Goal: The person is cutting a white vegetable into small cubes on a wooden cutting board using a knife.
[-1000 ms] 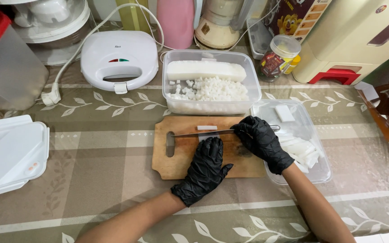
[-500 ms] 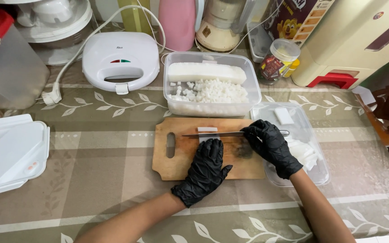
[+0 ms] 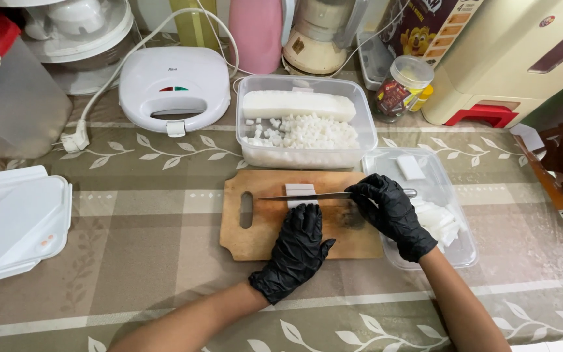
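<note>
1. Board (image 3: 262,228), wooden, is lying at table centre, bearing a white block (image 3: 300,194) at its 12 o'clock edge.
2. Left hand (image 3: 294,251), black-gloved, is pressing fingertips against the block, fingers together.
3. Right hand (image 3: 391,212) is gripping a knife (image 3: 304,195), blade pointing to 9 o'clock across the block.

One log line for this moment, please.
left hand steadying white block | right hand holding knife over it | on cutting board

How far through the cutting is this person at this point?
Done: a heap of small white cubes lies in the clear container. In hand: the right hand holds a knife across a white slab on the wooden cutting board, with the left hand steadying it. Left: a whole white block in the container and white pieces on the lid tray.
</note>
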